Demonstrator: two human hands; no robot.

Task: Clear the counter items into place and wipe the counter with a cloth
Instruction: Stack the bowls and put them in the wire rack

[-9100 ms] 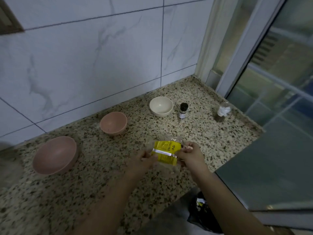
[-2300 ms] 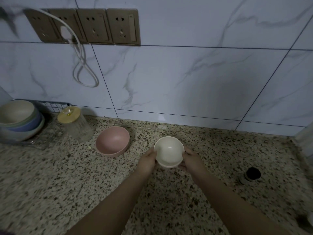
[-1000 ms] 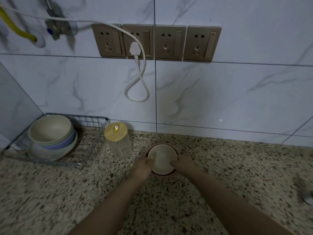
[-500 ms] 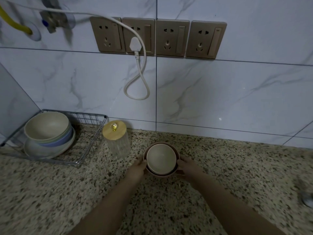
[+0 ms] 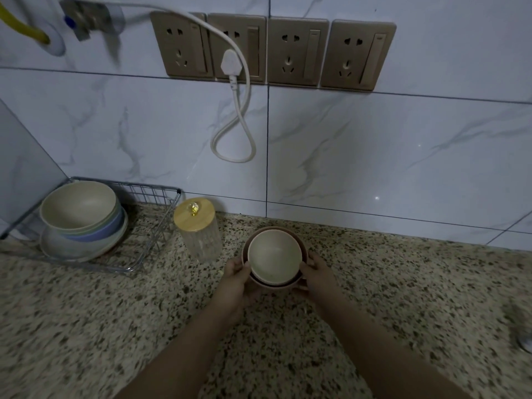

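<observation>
Cream bowl [image 5: 273,259] now inside pink bowl [image 5: 260,280]

The cream bowl [image 5: 273,260] now sits nested inside the pink bowl [image 5: 260,280], and the left hand [image 5: 236,279] and right hand [image 5: 316,272] grip the pink bowl's sides rather than the cream one alone.

Mostly hidden, the pink bowl [image 5: 299,249] — only a rim crescent showing around the cream bowl [image 5: 275,260] nested inside it, with fingertips of both the left hand [image 5: 236,279] and the right hand [image 5: 318,273] tucked out of sight beneath. Well right of that bowl, cut by the frame edge and blurred — a pale round object [image 5: 525,342], unidentifiable. Far up-left of it, smeared by motion and cropped: a yellow hose [image 5: 26,27] and a wall fitting [image 5: 83,20].
</observation>
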